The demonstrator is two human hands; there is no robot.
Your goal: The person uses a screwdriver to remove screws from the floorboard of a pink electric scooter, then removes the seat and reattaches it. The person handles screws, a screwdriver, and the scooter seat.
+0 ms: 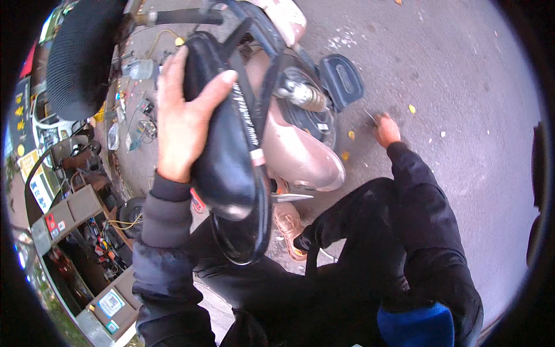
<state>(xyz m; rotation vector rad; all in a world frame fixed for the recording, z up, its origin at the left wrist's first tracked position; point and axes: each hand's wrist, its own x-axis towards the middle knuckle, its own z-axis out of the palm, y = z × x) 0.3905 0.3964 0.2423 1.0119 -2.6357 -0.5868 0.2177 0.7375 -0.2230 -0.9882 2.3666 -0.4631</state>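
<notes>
My left hand (182,124) grips the black scooter seat (222,162), fingers and thumb spread across its upper part. Beside it are pale pink bodywork (298,159), a shock absorber (306,96) over a wheel, and a black plastic footrest-like part (341,82). Out to the right, low over the pavement, my right hand (386,129) is closed on a thin metal tool (370,114); its exact kind is too small to tell.
A black padded cylinder (81,61) looms at top left. Toolboxes (66,217) full of tools, cables, plastic bottles (114,136) and clutter line the left. My shoe (289,228) stands below the scooter on the grey pavement (462,115), where yellow leaves lie.
</notes>
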